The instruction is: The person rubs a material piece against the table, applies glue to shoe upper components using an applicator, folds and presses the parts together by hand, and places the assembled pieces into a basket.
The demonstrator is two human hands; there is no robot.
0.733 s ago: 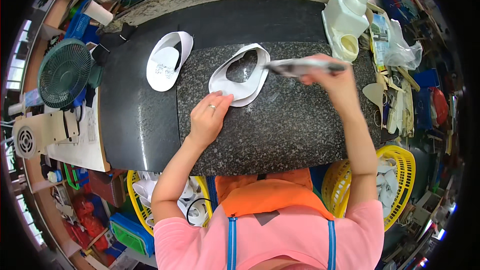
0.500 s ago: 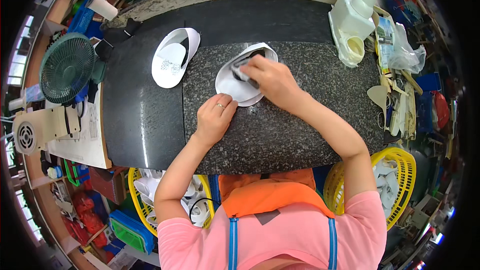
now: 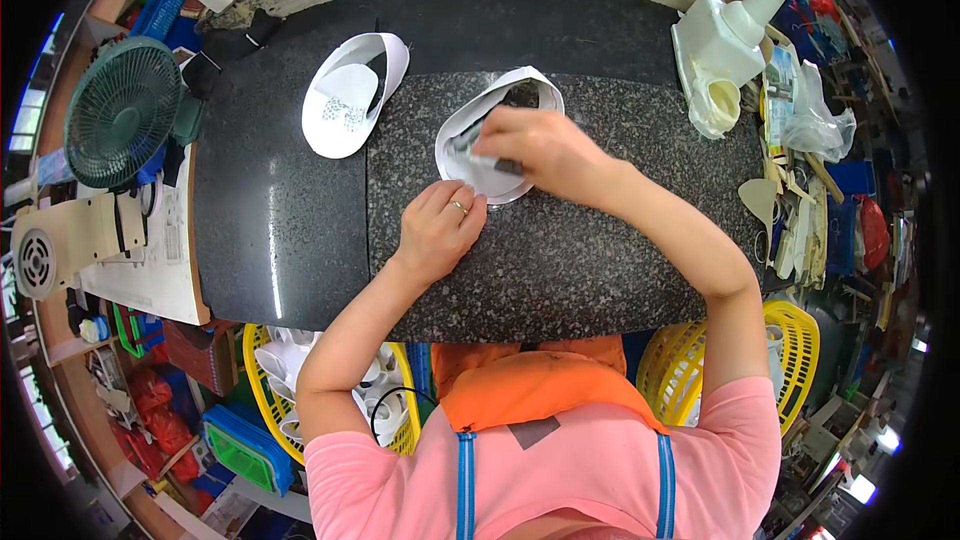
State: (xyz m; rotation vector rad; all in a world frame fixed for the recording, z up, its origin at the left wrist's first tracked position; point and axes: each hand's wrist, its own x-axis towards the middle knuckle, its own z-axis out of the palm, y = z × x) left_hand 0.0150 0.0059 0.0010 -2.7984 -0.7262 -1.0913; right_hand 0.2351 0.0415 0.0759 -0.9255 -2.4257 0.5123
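Observation:
A white shoe upper (image 3: 447, 153), curved and open on top, lies on the dark speckled stone slab in front of me. At its near edge my left hand (image 3: 438, 230) has its fingertips closed against the rim, with a ring showing on one finger. My right hand (image 3: 560, 152) reaches over the opening, its fingers closed round a small grey and dark flat tool (image 3: 508, 167). That tool is partly covered by the fingers and blurred, so its kind is unclear. To the left sits a second white upper (image 3: 336, 128) with a speckled print inside, apart from both hands.
At the back right stands a white bottle with a cone spout (image 3: 722, 40), beside a clear plastic bag (image 3: 818, 120) and small tools. A green fan (image 3: 124, 115) is at the left. Yellow baskets (image 3: 408, 395) holding white pieces flank me below the bench edge.
My right hand has shifted slightly down, its tool still over the upper's inside. The left hand stays at the near rim. The whole view has moved a little.

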